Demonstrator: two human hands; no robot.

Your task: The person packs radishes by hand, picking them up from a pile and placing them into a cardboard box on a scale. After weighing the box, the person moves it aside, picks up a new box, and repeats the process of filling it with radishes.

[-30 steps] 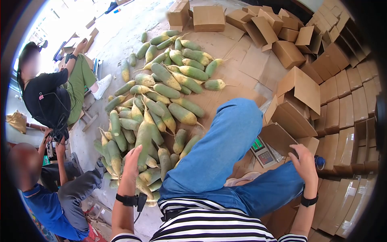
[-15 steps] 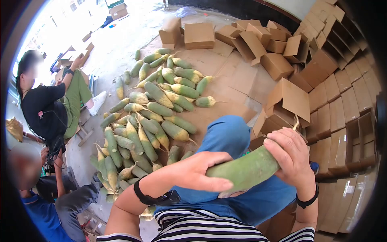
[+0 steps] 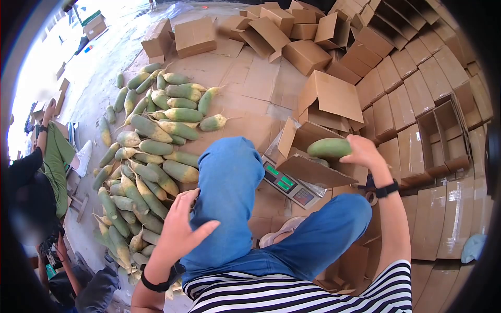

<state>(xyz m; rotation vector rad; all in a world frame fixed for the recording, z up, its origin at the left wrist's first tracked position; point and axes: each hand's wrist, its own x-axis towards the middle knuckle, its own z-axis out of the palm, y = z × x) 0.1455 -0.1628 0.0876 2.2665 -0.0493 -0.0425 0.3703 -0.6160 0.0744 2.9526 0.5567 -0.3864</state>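
My right hand grips one end of a green radish and holds it over an open cardboard box. Part of another green shape shows inside that box, mostly hidden by the flap. The box rests on a digital scale with green lit displays. Beside my bent knee, my left hand is empty with its thumb and fingers apart. Left of it lies a large heap of green radishes, pale at their root ends.
Stacked cardboard cartons line the right side, and loose opened boxes lie at the back. A roll of tape lies by my right knee. Two people sit on the left, one in green trousers.
The radish has gone from both hands to my right hand alone, over the box. My left hand has let go and moved left. The view has turned right, revealing the scale.
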